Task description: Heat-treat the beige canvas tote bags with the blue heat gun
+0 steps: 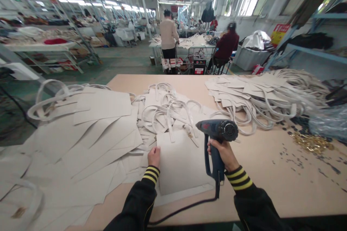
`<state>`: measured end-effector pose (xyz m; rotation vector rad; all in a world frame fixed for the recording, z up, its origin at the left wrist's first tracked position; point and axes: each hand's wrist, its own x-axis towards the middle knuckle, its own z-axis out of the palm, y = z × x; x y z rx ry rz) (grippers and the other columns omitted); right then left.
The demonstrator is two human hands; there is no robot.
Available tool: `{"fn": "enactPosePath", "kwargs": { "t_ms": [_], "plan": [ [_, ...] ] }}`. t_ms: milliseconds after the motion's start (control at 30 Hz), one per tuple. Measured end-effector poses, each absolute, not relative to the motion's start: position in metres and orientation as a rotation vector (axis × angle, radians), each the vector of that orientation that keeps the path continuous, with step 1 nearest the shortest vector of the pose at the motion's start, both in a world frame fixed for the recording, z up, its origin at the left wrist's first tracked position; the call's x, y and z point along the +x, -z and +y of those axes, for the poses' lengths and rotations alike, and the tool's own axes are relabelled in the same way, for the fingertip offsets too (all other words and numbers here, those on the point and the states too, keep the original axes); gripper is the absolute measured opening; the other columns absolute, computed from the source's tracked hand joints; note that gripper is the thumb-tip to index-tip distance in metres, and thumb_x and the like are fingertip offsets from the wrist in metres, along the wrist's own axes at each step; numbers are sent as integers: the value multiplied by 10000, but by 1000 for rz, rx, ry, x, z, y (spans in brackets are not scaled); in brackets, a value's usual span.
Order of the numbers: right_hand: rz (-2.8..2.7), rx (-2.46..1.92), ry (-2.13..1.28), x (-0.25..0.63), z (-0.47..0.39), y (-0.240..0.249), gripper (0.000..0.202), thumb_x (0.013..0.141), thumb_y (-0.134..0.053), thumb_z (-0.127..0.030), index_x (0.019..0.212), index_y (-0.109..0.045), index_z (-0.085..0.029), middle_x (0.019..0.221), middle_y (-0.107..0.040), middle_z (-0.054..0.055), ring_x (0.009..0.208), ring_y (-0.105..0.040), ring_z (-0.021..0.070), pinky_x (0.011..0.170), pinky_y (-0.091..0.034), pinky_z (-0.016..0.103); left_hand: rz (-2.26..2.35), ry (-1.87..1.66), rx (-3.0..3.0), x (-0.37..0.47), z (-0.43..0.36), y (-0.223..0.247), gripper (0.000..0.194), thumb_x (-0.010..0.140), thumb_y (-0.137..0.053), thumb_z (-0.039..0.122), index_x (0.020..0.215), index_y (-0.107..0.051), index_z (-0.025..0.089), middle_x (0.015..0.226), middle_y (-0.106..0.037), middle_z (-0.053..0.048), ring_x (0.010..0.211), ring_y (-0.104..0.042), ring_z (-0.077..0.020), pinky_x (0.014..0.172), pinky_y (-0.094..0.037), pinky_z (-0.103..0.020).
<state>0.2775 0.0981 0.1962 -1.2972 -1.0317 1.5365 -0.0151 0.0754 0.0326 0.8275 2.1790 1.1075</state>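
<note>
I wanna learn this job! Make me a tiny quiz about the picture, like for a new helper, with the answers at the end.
1. What tool is the right hand holding?
2. True or false: the gold-coloured pieces lie on the right side of the table.
3. Fill in the gap: the left hand is at the ____ edge of the pale flat piece.

Key: 1. A heat gun. 2. True. 3. Left.
</note>
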Motion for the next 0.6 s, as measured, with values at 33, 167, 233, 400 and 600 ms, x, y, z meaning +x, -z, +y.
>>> {"fn": "enactPosePath", "kwargs": {
  "t_ms": [33, 167, 233, 400, 600],
  "plan": [
    [-993, -1308, -1506, 279, 105, -195, 308, 676, -670, -388, 694, -581, -94, 547, -588, 55, 492, -545, 147, 481, -474, 248, 2169, -1103, 829, -17, 76, -32, 282, 702, -414, 399, 673, -551, 153, 623, -565, -10, 665, -518, -151, 587, -418, -222],
    [-895, -1419, -1454, 293, 113, -191, 303, 648, -686, -374, 672, -584, -90, 540, -595, 66, 489, -550, 148, 468, -477, 232, 2081, -1102, 818, -20, 77, -28, 245, 691, -433, 362, 671, -550, 148, 610, -559, -4, 653, -521, -144, 589, -420, -220],
    [-882, -1495, -1421, 303, 102, -188, 325, 640, -692, -393, 670, -589, -85, 531, -597, 71, 479, -550, 149, 467, -479, 231, 2052, -1103, 806, -19, 78, -26, 239, 688, -443, 355, 686, -556, 144, 606, -555, 0, 641, -517, -140, 578, -416, -220],
    [-813, -1671, -1322, 333, 39, -179, 424, 562, -747, -455, 698, -597, -82, 568, -611, 80, 522, -573, 184, 499, -502, 266, 2008, -1128, 768, -18, 81, -26, 187, 670, -478, 315, 670, -553, 143, 570, -533, 11, 596, -500, -128, 546, -401, -218],
    [-778, -1753, -1542, 344, -69, -185, 425, 642, -709, -474, 847, -601, -117, 713, -629, 75, 611, -573, 199, 569, -488, 303, 1945, -1087, 782, -16, 84, -17, 160, 690, -486, 283, 705, -551, 138, 591, -531, 12, 585, -489, -108, 578, -415, -222]
  ]
}}
